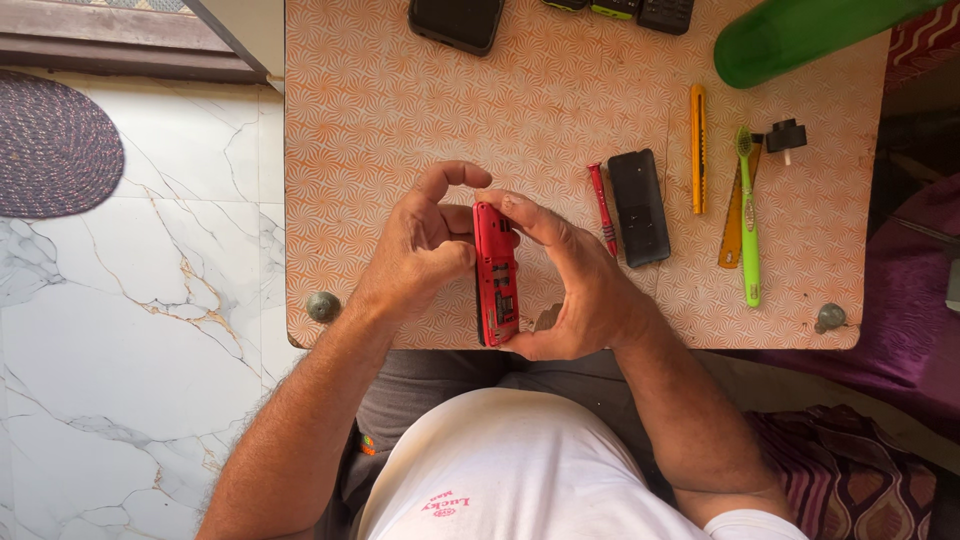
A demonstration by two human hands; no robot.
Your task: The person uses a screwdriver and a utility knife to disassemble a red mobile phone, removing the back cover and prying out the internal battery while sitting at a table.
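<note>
Both hands grip one red phone body at frame centre, over the orange patterned worktop [400, 100]

Left hand [425, 245] and right hand [580, 280] clasp the red phone body [496, 272]; right of centre lie one red screwdriver [602, 208], one black back cover [639, 207], one yellow cutter [698, 148], one green toothbrush [748, 215]

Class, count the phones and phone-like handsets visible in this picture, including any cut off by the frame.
5: a red phone held between both hands, a black one lying right of them, and three cut off at the table's far edge. More may lie beyond the frame.
</note>
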